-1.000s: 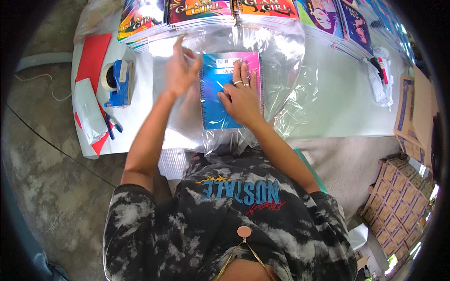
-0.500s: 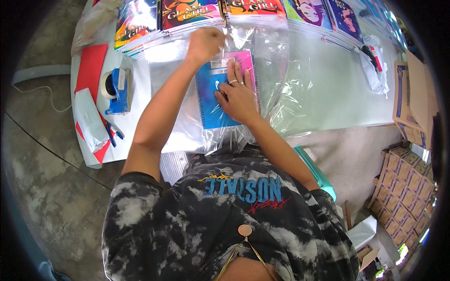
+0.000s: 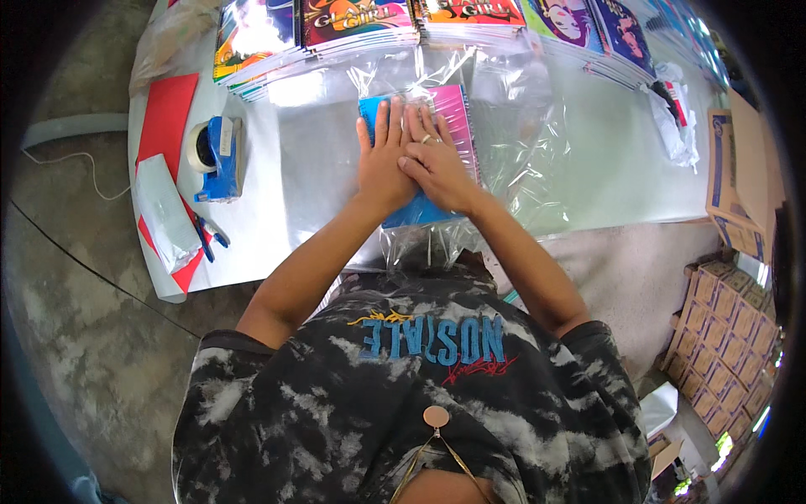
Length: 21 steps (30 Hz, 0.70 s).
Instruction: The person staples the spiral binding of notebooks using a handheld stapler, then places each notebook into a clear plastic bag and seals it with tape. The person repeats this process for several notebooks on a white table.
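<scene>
A spiral notebook [image 3: 460,113] with a blue and pink cover lies on the table in front of me, inside or under clear plastic film [image 3: 516,160]. My left hand [image 3: 389,160] rests flat on it, fingers stretched toward its far edge. Beside it and partly touching it, my right hand [image 3: 441,164] is also laid flat, with rings on its fingers. Both hands press on the film over the cover and hide most of the notebook. The film spreads in creases past the notebook on the right and toward my body.
Stacks of colourful notebooks [image 3: 361,29] line the table's far side. At the left are a blue tape dispenser [image 3: 222,160], red sheets [image 3: 172,105], a white packet [image 3: 164,210] and blue-handled scissors [image 3: 210,235]. Crumpled white plastic [image 3: 672,118] and cardboard boxes [image 3: 722,328] are on the right.
My left hand has come down from above the notebook's far left corner onto its cover, beside my right hand. The notebook has shifted slightly to the right.
</scene>
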Each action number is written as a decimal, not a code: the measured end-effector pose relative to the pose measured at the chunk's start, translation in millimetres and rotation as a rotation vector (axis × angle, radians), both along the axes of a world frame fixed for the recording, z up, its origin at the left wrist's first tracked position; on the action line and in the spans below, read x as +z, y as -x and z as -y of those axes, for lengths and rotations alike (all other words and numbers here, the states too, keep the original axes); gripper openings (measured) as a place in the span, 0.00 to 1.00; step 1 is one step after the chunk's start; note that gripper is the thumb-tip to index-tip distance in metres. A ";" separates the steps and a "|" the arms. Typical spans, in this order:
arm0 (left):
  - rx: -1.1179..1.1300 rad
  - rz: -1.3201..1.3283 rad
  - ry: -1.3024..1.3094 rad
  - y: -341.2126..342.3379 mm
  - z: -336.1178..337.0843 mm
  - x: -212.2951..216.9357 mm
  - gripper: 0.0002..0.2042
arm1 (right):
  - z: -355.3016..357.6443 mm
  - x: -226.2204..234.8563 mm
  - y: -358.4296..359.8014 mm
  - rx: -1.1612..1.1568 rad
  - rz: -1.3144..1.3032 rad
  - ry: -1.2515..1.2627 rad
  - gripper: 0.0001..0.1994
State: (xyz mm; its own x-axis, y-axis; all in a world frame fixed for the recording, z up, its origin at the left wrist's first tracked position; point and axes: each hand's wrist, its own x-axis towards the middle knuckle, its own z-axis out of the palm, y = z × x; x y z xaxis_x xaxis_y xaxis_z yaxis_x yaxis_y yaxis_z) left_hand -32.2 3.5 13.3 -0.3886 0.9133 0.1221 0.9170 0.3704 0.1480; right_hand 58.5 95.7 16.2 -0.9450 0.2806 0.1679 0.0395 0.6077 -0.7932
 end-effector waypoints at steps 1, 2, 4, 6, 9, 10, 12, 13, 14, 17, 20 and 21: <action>-0.012 0.038 0.019 1.9 -0.6 2.7 0.33 | -4.8 0.4 3.9 0.044 0.036 -0.008 0.14; -0.010 0.049 0.005 2.9 -0.3 0.8 0.34 | -11.5 1.0 7.8 0.095 0.071 -0.014 0.14; -0.022 0.078 -0.027 5.5 -1.1 -5.4 0.37 | -18.2 1.9 8.6 0.139 0.140 0.050 0.14; 0.094 0.136 -0.246 1.8 -2.3 -8.0 0.39 | -21.1 -0.5 9.4 0.139 0.192 0.183 0.15; 0.169 0.111 -0.135 2.2 -0.3 -1.9 0.42 | -19.8 -3.4 13.4 0.152 0.202 0.196 0.16; 0.177 0.083 -0.024 2.9 0.7 2.4 0.44 | -23.0 -3.1 14.6 0.170 0.244 0.227 0.16; 0.174 0.175 0.053 0.3 9.4 12.3 0.44 | -35.0 1.5 12.7 0.202 0.336 0.293 0.17; 0.170 0.221 0.093 -4.5 16.2 16.7 0.45 | -38.8 3.2 13.0 0.229 0.336 0.306 0.17; 0.056 0.210 0.157 -20.3 32.9 20.1 0.45 | -41.2 3.5 13.6 0.257 0.339 0.321 0.17; -0.430 0.379 0.024 -79.6 85.8 11.1 0.38 | -35.7 18.0 14.6 0.265 0.430 0.122 0.17; -0.719 0.812 -0.018 -91.1 78.5 7.5 0.28 | -28.7 31.6 22.3 0.286 0.570 -0.101 0.15; -0.626 0.506 -0.510 -86.1 65.8 19.7 0.22 | -28.4 35.9 22.1 0.288 0.606 -0.113 0.14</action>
State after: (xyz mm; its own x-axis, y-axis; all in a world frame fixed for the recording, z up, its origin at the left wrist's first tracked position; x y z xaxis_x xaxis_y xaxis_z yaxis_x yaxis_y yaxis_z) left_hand 54.0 -62.3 33.0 0.0367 0.8566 0.5147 0.7100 -0.3849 0.5898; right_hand 36.5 124.1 52.1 -0.9159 0.0157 -0.4010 0.2811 0.7384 -0.6130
